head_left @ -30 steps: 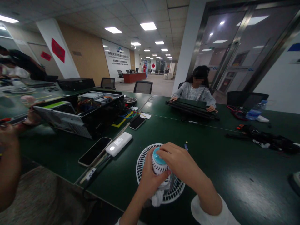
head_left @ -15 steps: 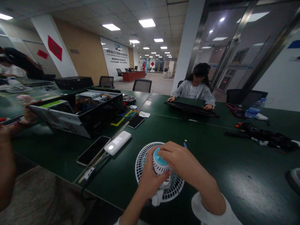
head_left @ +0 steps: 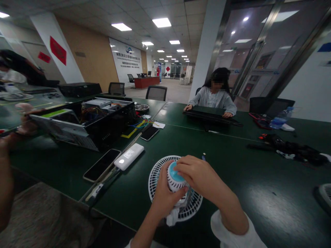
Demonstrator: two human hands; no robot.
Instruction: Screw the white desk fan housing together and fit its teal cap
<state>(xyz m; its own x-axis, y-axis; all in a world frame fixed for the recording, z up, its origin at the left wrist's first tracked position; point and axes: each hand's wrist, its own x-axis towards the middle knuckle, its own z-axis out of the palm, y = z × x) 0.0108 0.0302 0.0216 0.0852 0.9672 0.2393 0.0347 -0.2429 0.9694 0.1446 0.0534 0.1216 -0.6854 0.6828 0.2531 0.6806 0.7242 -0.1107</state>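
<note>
Fingers of L hand [head_left: 165, 199] clasped round white slotted plastic housing [head_left: 176, 185], R hand [head_left: 203, 175] w/ fingertips bent onto its light-blue round cap [head_left: 173, 174]! White round plastic grille [head_left: 152, 179] beneath, on dark-green tabletop [head_left: 232, 162]. Prob. light, stiff; thin bars look fragile, so hold housing.

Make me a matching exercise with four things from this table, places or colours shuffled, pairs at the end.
Things:
1. Left hand
2. Right hand
3. Grille
4. Bottle

Places or colours:
A. Clear bluish, near the far edge of the table
B. Wrapped round the white housing
C. White and round, below both hands
D. Fingertips on top of the blue cap

Pairs: 1-B, 2-D, 3-C, 4-A
</note>
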